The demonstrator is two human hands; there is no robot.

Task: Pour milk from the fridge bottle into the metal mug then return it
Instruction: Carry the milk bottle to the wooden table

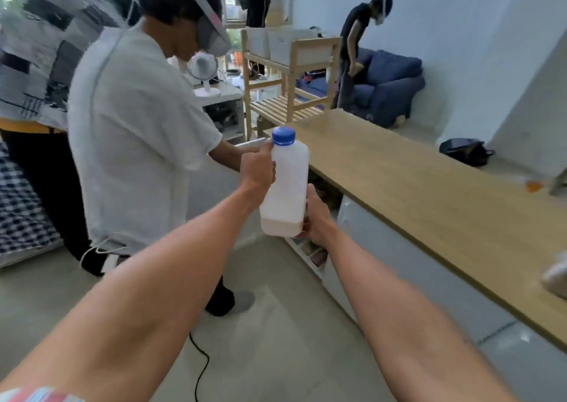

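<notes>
A translucent white plastic milk bottle (pixel 288 184) with a blue cap (pixel 283 135) is held upright in front of me, above the floor. A thin layer of milk shows at its bottom. My left hand (pixel 257 171) grips the bottle's upper left side, thumb near the cap. My right hand (pixel 316 217) holds its lower right corner. The cap is on. No metal mug or fridge is in view.
A long wooden counter (pixel 429 199) on white cabinets runs along my right. A person in a white shirt (pixel 135 131) wearing a headset stands close on the left. A black cable (pixel 201 361) lies on the floor. Farther back stand a wooden shelf rack (pixel 288 73), a blue sofa and other people.
</notes>
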